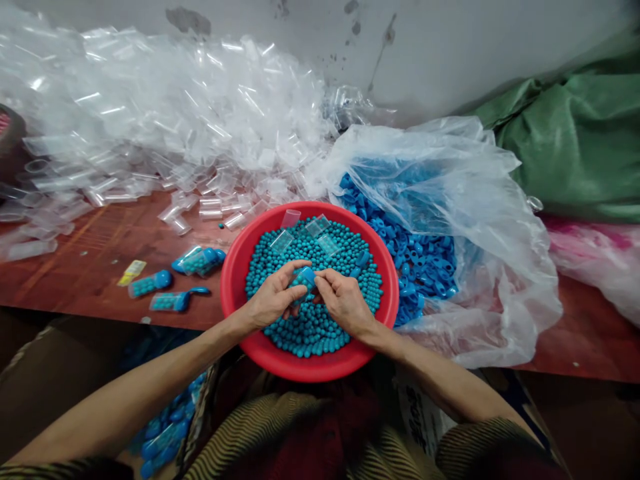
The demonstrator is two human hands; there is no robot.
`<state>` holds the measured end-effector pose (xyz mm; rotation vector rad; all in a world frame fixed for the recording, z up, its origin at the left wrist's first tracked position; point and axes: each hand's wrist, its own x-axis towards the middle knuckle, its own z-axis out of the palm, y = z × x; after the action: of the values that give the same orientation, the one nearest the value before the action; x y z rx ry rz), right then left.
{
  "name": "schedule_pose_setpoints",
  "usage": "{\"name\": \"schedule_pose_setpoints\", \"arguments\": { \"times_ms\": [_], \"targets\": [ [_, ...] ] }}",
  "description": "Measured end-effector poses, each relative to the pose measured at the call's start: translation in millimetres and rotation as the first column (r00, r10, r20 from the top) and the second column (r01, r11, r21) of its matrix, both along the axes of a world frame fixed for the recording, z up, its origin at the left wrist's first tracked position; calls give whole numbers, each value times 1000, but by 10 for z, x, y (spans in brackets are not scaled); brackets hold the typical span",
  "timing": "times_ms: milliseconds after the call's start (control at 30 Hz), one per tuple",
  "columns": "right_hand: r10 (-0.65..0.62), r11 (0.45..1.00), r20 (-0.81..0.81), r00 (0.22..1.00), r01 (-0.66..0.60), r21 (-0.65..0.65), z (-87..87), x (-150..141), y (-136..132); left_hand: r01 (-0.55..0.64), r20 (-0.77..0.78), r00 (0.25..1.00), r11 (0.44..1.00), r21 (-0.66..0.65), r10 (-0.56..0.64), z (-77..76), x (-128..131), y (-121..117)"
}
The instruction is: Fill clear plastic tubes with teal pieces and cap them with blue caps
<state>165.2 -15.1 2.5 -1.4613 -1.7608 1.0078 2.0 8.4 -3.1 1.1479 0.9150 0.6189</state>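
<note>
A red basin [233,287] full of small teal balls [310,337] sits at the table's front edge. Over it, my left hand [277,293] is closed around a clear plastic tube [299,283] with teal balls inside and a blue cap at its upper end. The fingers of my right hand [345,300] pinch at that blue cap, beside the left fingertips. Several empty clear tubes [327,245] lie on the balls towards the back of the basin. A blue cap [361,260] rests on the balls behind my right hand.
Clear tubes [200,120] are heaped along the back left. Blue caps [420,267] spill from a clear plastic bag [490,267] on the right. Filled tubes [170,301] lie left of the basin. Below the table edge, a box holds filled tubes [167,433].
</note>
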Motion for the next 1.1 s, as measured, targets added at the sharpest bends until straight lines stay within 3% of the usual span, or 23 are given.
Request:
{"name": "schedule_pose_setpoints", "arguments": {
  "times_ms": [167, 267, 333, 433, 533, 600, 667, 767, 900, 1000, 1100],
  "targets": [
    [58, 970, 166, 984, -95, 226, -88, -101, -25, -99, 17, 995, 995, 35, 98, -9, -5, 1],
    [117, 950, 173, 978, -161, 266, -49, -33, 62, -114, 7, 994, 992, 55, 113, -14, -15, 20],
    [207, 949, 142, 968, -234, 213, 33, 88, 170, -70, -9, 997, 996, 55, 70, -15, -22, 33],
    [295, 955, -27, 955, -296, -31, 133, 271, 323, 40, -42, 998, 998, 52, -38, -14, -21, 38],
    [149, 960, -206, 967, -192, -206, 110, 307, 366, 104, -69, 993, 993, 52, -100, -7, -7, 22],
    [46, 981, -219, 975, -85, -171, 62, 250, 330, 105, -86, 991, 993, 56, -100, 0, 2, 7],
    [42, 998, -143, 989, -48, -42, 40, 178, 269, 77, -98, 993, 995, 59, -71, 7, 10, -8],
    [149, 977, 69, 986, -157, 145, 81, 110, 177, 29, -91, 996, 998, 51, -24, 17, 26, -30],
    [274, 935, 296, 915, -326, 140, 127, 55, 81, -62, -32, 997, 995, 78, 64, 21, 68, -47],
    [248, 944, 401, 882, -314, 107, 91, -13, 17, -128, -10, 991, 983, 133, 131, 23, 101, -43],
    [160, 954, 474, 866, -259, 152, 41, -73, -34, -129, -13, 991, 981, 145, 132, 41, 129, -43]
  ]
}}
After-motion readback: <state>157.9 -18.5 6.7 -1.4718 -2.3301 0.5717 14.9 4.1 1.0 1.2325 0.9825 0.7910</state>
